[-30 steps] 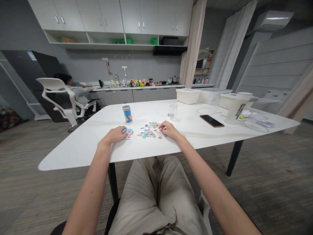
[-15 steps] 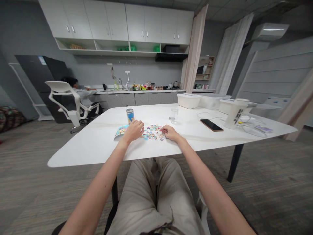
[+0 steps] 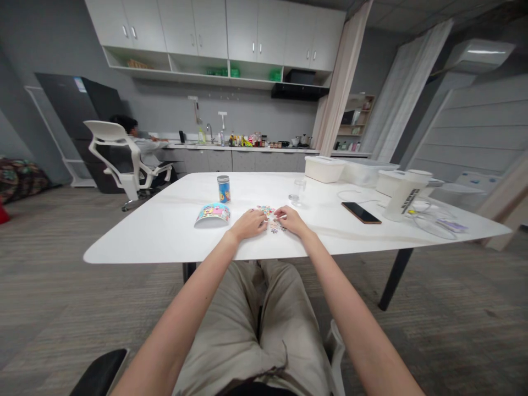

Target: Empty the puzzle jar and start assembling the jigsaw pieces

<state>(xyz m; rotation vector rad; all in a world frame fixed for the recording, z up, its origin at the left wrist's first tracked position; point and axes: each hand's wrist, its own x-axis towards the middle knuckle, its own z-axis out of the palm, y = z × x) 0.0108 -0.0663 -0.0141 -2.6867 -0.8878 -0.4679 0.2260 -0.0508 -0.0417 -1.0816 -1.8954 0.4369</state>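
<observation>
A loose heap of small colourful jigsaw pieces (image 3: 274, 224) lies on the white table in front of me. My left hand (image 3: 249, 224) rests palm down over the heap's left side, fingers slightly bent and apart, covering some pieces. From the right, my right hand (image 3: 290, 220) reaches in with thumb and fingertips pinched together at what looks like a jigsaw piece, too small to see well. Left of the heap a curved sheet with a colourful cartoon picture (image 3: 213, 214) lies on the table. Behind that sheet a blue printed can (image 3: 223, 190) with a grey lid stands upright.
A clear glass-like container (image 3: 298, 191) stands beyond my right hand. Farther right are a phone (image 3: 360, 213), a white cup (image 3: 406, 197), cables and several white tubs (image 3: 324, 169). Past the table's far left, a person sits near a white chair (image 3: 119, 157).
My left hand has moved right, from beside the picture sheet onto the pieces, uncovering the sheet and the can. My right hand stays at the heap's right side. The view has shifted slightly.
</observation>
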